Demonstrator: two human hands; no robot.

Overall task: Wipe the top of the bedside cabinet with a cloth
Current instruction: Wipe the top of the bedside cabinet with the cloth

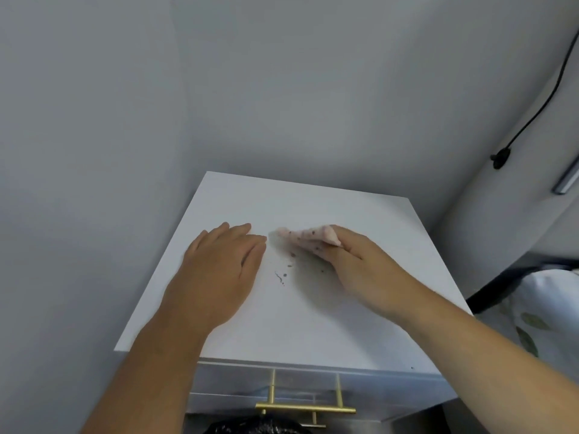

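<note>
Both bare forearms reach in from the bottom edge, over a gold handle on the front of the bedside cabinet; just below the handle a dark, shiny thing shows at the bottom edge, too cut off to identify. Farther in, the left hand lies palm down on the white top, fingers straight and close together, holding nothing. Between the two hands a few small dark spots and a faint grey smear mark the surface. The right hand rests on the top just beside them, its fingers pressing down on a pale pink cloth speckled with dark dots; the cloth lies flat near the middle of the top, its free corner pointing toward the left hand's fingertips without touching them. To the right, bedding with a leaf pattern sits beside the cabinet. Behind it all stand grey walls, with a black cable running down the right one.
</note>
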